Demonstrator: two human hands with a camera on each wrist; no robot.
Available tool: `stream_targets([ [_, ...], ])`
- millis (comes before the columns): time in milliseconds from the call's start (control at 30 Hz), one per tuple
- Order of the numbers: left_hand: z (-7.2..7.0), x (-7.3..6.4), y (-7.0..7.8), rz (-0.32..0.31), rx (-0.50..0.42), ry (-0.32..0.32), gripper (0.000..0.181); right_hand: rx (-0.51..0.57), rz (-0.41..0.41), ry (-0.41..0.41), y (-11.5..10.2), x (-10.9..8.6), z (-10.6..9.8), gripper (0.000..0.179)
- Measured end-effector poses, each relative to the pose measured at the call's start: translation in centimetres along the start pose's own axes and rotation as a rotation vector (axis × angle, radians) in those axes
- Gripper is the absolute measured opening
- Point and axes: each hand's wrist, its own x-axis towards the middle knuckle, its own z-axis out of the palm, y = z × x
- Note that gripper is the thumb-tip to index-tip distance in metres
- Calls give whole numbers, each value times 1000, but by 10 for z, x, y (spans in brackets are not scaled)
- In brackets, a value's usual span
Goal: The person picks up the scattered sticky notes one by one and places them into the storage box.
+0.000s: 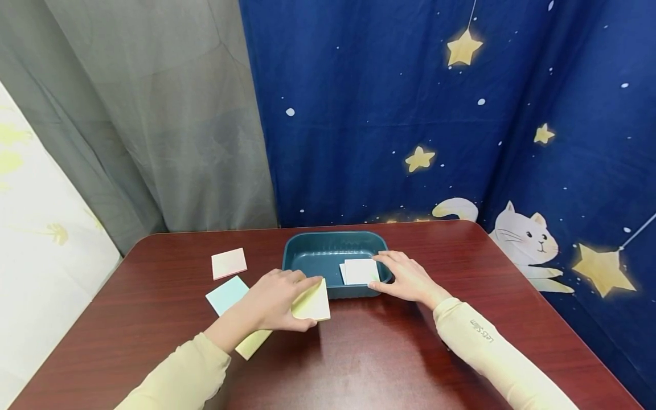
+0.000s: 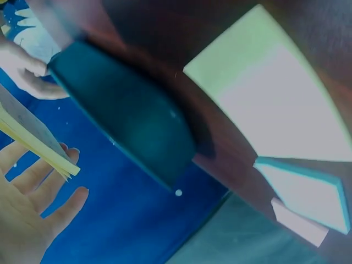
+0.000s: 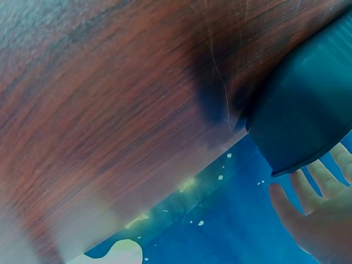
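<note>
My left hand (image 1: 279, 299) grips a pale yellow sticky-note pad (image 1: 314, 302) between thumb and fingers. The pad is tilted, just in front of a teal plastic bin (image 1: 328, 292); its page edges show in the left wrist view, above the palm. My right hand (image 1: 407, 277) holds the bin's right end, thumb and fingers over the rim. Inside the bin, by that hand, lie whitish note pads (image 1: 361, 271), one overlapping another. In the right wrist view, the bin's wall (image 3: 302, 121) hides parts of the right fingers.
Left of the bin, a pink pad (image 1: 229, 263) and a light blue pad (image 1: 227, 294) lie on the reddish-brown table (image 1: 369, 359). Another yellow pad (image 1: 253, 344) lies partly hidden below my left wrist. Grey and starry blue curtains (image 1: 359, 114) hang behind the table's far edge.
</note>
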Motion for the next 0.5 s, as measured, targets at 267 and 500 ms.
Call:
stream_targets([
  [267, -10, 10, -13, 0, 24, 19, 69, 2, 1, -2, 0, 0, 0, 70],
  [500, -14, 19, -24, -9, 21, -8, 68, 3, -1, 2, 0, 0, 0, 71],
])
